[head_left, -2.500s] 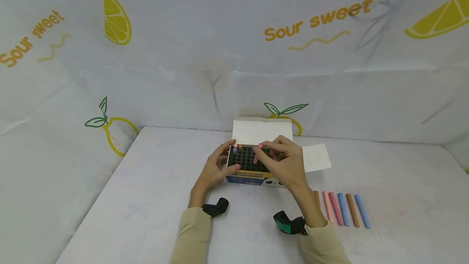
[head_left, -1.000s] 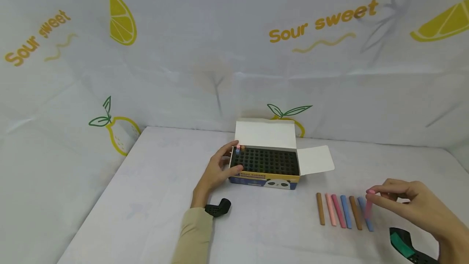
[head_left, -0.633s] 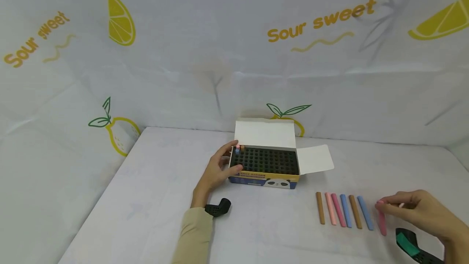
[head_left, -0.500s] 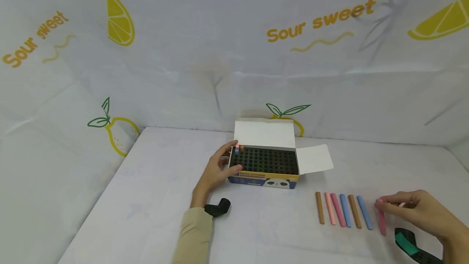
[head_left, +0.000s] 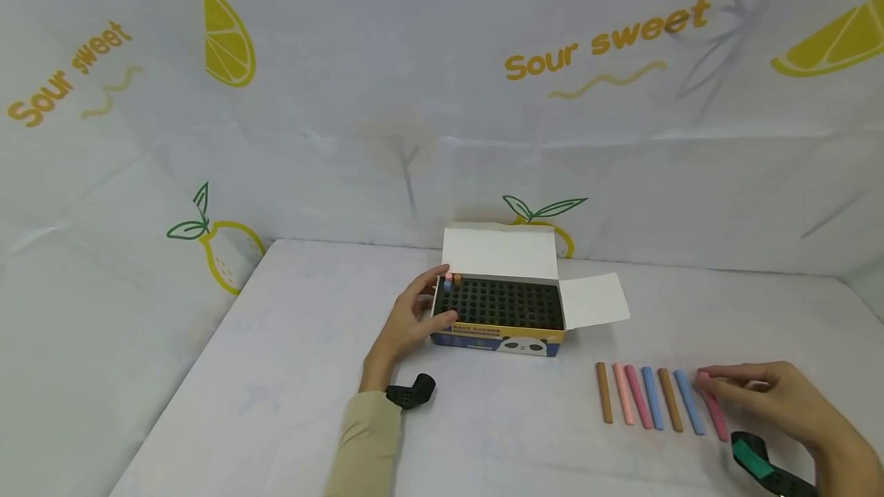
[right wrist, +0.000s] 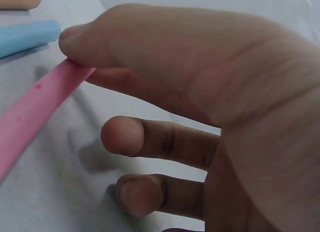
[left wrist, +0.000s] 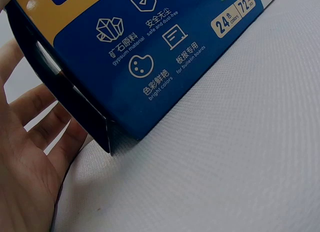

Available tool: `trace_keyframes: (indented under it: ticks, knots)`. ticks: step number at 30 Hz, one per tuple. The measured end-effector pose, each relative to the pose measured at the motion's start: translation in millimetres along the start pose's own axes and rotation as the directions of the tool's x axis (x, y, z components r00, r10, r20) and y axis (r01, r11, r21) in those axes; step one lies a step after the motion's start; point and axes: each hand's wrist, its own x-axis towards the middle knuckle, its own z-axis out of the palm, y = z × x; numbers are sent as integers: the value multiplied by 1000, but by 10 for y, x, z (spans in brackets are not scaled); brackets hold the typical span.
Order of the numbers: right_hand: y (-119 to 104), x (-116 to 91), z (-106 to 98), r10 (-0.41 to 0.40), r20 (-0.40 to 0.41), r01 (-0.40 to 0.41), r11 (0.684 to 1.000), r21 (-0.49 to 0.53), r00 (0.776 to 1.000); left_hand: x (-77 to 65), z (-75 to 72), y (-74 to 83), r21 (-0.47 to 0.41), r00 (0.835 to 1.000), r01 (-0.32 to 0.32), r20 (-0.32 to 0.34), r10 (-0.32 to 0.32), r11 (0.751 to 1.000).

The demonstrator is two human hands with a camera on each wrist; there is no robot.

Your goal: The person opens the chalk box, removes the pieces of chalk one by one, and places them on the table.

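Note:
My left hand (head_left: 407, 317) grips the left end of an open chalk box (head_left: 476, 337), thumb at the front edge and fingers round the back. Printed blue and yellow, the box holds a black insert (head_left: 507, 304) full of round holes. A few chalk ends, pink, blue and orange-brown, stand in its far left corner. Off to the right, my right hand (head_left: 787, 397) pinches the top end of a pink chalk stick (head_left: 715, 414) between thumb and index finger. That stick slants low over the table, right of the row; the other fingers curl loosely in the right wrist view (right wrist: 125, 137).
Several chalk sticks lie side by side on the white cloth: brown (head_left: 604, 393), light pink (head_left: 623, 393), darker pink (head_left: 638, 397), blue (head_left: 652, 399), brown (head_left: 670, 400) and blue (head_left: 689, 403). The box's white lid (head_left: 499, 250) stands up behind; a side flap (head_left: 595, 301) sticks out right.
My right hand has carried the pink chalk from above the box rightward to the row's end and lowered it. Its top end has since tipped left. My left hand stays on the box.

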Motion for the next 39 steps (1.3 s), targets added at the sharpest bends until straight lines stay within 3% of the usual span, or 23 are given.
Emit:
trace_keyframes:
  ticks: [9, 15, 34, 39]
  knots:
    - [20, 65, 0, 76, 35, -75, 997, -31, 996, 2, -3, 2, -10, 1000, -9, 2, 9, 1000]
    - [-44, 58, 14, 108, 18, -107, 994, -35, 994, -10, 3, -22, -16, 1000, -11, 2, 11, 1000]
    - [4, 45, 38, 77, 15, -77, 997, -5, 997, -22, 15, 2, -30, 1000, 9, 13, -8, 1000]
    - [-10, 59, 29, 47, -39, -47, 999, -9, 998, -14, 11, 3, -24, 1000, 1, 10, -1, 1000]
